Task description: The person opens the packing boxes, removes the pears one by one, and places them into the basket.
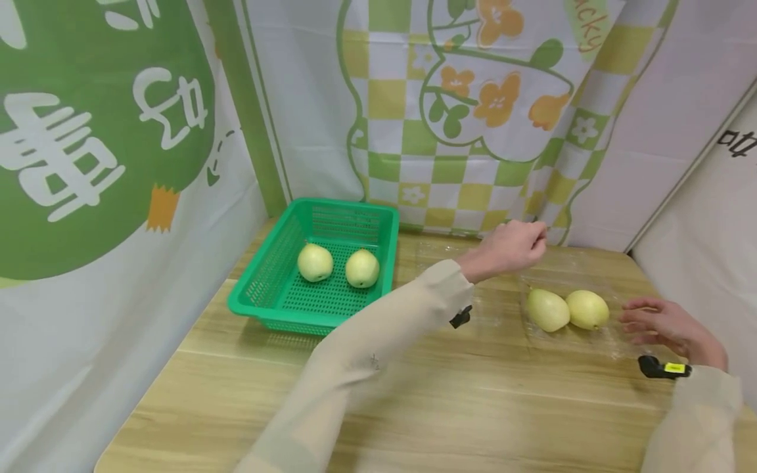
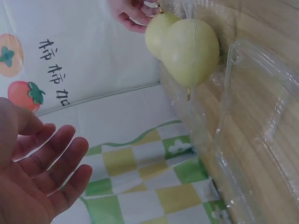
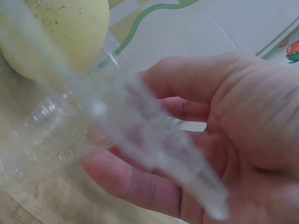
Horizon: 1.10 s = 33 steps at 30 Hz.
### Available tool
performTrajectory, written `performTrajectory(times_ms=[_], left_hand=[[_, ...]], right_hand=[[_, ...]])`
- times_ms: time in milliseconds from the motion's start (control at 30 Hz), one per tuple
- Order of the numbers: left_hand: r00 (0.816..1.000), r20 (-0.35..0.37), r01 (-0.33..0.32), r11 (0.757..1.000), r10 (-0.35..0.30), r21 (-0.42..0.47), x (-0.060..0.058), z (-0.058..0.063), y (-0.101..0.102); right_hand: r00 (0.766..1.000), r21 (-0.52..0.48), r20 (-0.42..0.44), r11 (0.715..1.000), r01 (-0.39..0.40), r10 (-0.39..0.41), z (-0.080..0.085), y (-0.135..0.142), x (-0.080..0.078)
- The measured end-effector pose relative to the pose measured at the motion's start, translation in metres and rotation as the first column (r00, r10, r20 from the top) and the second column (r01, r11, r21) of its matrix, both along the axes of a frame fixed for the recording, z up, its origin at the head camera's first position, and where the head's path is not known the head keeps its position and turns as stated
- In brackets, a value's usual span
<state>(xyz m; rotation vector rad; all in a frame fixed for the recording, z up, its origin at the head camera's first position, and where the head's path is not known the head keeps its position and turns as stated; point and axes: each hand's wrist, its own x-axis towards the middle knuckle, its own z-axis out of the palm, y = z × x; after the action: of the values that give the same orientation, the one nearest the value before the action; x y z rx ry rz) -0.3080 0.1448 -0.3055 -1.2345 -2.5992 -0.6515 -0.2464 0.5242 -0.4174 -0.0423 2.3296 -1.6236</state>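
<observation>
My left hand (image 1: 510, 246) hovers over the back of the table, between the green basket and the two pears on the right. In the left wrist view its fingers (image 2: 60, 161) are loosely bent and hold nothing. My right hand (image 1: 674, 328) is at the right end of a clear plastic container (image 1: 591, 341). Its fingers curl around the container's rim in the right wrist view, partly seen through the plastic. Inside the container a yellow-green pear (image 1: 547, 310) and a second pear (image 1: 587, 309) lie side by side, touching.
A green plastic basket (image 1: 313, 320) stands at the left with a pear (image 1: 315, 263) and another pear (image 1: 362, 269) in it. A clear plastic section (image 2: 224, 126) lies beside the pears on the wooden table (image 1: 461, 401). Printed curtains (image 1: 319, 98) enclose the table's back and sides.
</observation>
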Motion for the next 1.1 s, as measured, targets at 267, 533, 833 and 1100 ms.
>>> performTrajectory(times_ms=[267,533,833,1100], left_hand=[[0.995,-0.075,0.067,0.997,-0.069,-0.028,0.017,0.012,-0.022],[0.977,-0.154,0.134,0.987,-0.146,-0.087,0.035,0.015,-0.044],[0.97,-0.178,0.137,0.976,-0.167,-0.168,0.047,0.013,-0.081],[0.965,-0.208,0.14,0.985,-0.158,-0.1,0.054,0.017,-0.123]], right_hand=[[1.0,0.036,-0.007,0.999,0.007,-0.007,0.001,0.0,-0.003],[0.999,0.146,-0.016,0.989,0.034,-0.032,0.002,0.001,-0.004],[1.0,0.182,-0.01,0.983,0.03,-0.029,0.008,-0.012,-0.004],[0.999,0.266,-0.038,0.963,0.044,-0.035,0.007,-0.013,-0.006]])
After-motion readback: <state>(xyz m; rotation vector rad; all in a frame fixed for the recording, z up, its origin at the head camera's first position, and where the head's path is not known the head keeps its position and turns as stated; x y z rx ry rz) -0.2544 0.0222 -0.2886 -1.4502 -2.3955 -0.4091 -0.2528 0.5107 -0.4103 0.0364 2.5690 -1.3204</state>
